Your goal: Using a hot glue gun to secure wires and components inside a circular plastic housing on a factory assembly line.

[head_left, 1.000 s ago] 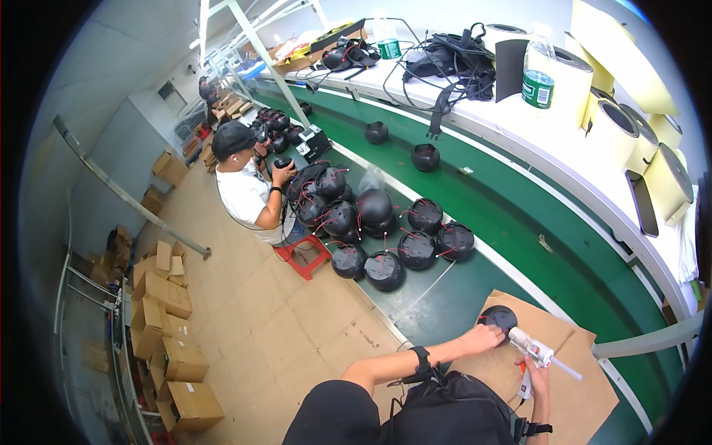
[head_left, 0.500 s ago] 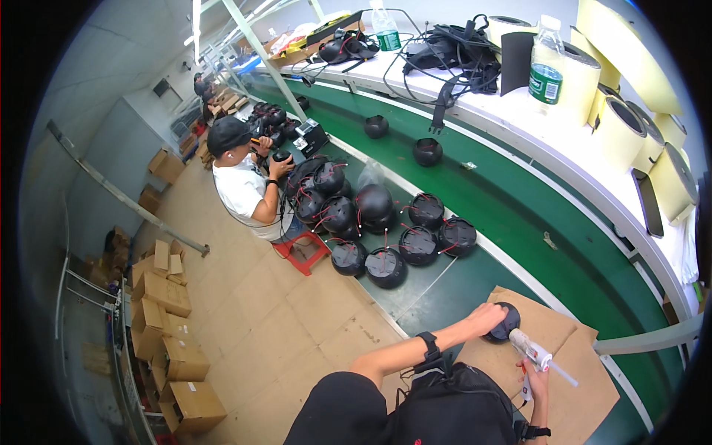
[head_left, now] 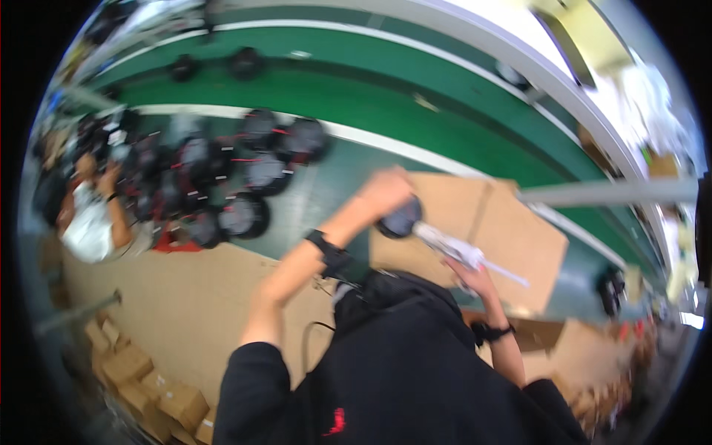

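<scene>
My left hand (head_left: 387, 191), smeared by motion, grips the far-left rim of a black round housing (head_left: 401, 219) at the edge of a flat cardboard sheet (head_left: 512, 235). Its separate fingers do not show clearly. A white hot glue gun (head_left: 449, 247) is held in my right hand (head_left: 473, 279), fingers wrapped round its handle. The nozzle end points left at the housing, close to its side; blur hides whether they touch. From the gun's back end a pale glue stick (head_left: 507, 274) sticks out to the right.
Several black housings (head_left: 245, 215) with red wires crowd the bench on the left, beside a seated co-worker (head_left: 95, 226). Beyond runs a green conveyor (head_left: 356, 93) with two housings on it. A grey metal bar (head_left: 615, 192) crosses at right. Cardboard boxes (head_left: 178, 400) stand lower left.
The whole view has swung to the right and down. My left hand has shifted round toward the far-left rim of the housing. My right hand still holds the glue gun beside it.
</scene>
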The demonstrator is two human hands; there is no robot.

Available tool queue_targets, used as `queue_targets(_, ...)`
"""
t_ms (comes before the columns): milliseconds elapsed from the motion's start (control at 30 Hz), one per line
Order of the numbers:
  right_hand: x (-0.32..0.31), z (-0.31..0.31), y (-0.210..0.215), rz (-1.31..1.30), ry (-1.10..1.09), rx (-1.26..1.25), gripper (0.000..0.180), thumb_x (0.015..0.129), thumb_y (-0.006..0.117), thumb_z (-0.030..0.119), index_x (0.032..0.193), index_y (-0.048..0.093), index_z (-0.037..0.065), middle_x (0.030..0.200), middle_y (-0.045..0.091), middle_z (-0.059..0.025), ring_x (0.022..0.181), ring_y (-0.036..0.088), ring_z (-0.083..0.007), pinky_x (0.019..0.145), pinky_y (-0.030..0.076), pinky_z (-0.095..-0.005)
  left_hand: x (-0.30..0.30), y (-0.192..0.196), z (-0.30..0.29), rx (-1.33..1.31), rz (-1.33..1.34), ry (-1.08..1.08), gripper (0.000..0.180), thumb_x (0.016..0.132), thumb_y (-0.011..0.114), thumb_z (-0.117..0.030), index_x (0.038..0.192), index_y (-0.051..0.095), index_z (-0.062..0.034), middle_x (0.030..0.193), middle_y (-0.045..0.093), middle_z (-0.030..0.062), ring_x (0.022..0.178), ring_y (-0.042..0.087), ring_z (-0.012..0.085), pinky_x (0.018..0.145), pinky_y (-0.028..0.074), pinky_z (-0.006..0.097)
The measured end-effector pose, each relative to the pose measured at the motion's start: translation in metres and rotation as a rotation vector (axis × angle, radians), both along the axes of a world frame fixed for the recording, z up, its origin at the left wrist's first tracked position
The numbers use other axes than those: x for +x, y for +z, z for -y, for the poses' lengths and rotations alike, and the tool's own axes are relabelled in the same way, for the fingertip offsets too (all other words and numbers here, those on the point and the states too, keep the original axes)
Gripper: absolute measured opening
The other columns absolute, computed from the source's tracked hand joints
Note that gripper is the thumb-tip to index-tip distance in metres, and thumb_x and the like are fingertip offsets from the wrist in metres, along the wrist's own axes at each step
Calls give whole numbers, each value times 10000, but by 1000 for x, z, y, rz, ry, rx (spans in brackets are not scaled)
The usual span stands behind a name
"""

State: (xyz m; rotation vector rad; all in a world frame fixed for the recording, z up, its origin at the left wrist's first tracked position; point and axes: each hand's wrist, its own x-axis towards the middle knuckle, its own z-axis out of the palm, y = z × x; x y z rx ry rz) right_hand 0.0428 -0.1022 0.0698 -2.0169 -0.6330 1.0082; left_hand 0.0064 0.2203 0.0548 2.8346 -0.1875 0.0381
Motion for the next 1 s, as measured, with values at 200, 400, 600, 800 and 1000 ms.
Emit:
queue_targets(200,-8,-8,6,-130,-254,-24,336,900,729,260,1100,672,-3,820,658,-46,640,596,-101,532,525,-274,27,-38,-6,-431,-235,66,186,918,616,-234,986,682,-74,998,705,146,987,654,367,825,541,479)
queue_targets(400,-7,-18,18,-120,-257,-140,304,905,717,240,1065,678,-16,763,650,-48,627,597,-107,522,518,-271,32,-54,3,-459,-155,75,173,905,635,-230,914,696,-69,841,707,167,806,675,386,721,541,475)
queue_targets(600,-7,-32,23,-34,-196,-217,279,912,703,235,1017,682,-22,734,653,-67,606,576,-114,536,476,-292,35,-55,5,-388,-130,81,175,905,632,-226,901,700,-65,836,703,182,798,676,388,715,540,483)
queue_targets(800,-5,-41,24,-38,-204,-241,270,916,695,237,965,683,-28,692,654,-70,599,575,-116,537,466,-303,34,-59,2,-381,-102,94,186,905,631,-227,899,708,-58,818,702,182,785,676,397,713,547,483)
queue_targets(1000,-5,-44,22,15,-171,-226,286,922,689,252,959,676,-31,678,644,-64,590,572,-116,536,458,-299,32,-61,3,-363,-114,108,193,907,629,-233,918,713,-60,821,699,189,789,678,395,717,551,480)
